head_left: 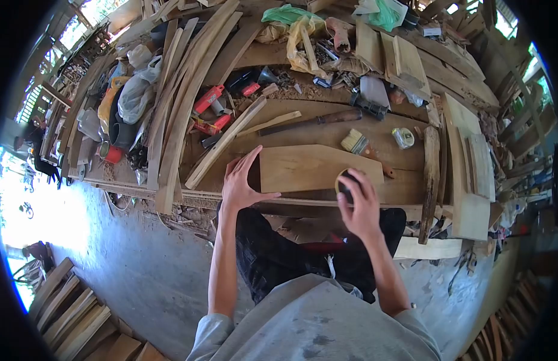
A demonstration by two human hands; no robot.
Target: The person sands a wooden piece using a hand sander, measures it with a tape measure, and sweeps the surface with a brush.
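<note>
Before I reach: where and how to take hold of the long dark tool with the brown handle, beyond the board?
Take the tool by its brown handle, probably from above at the right end. It lies flat, handle pointing right; the handle looks thicker than the blade, and a thin wood strip crowds the blade's left part.

Daylight blazed in at the left edge, washing out the floor (80,207) there; the tabletop (405,175) sat in softer light. Fisheye distortion bowed the planks (182,117), upper left, and black corners ringed the view.
</note>
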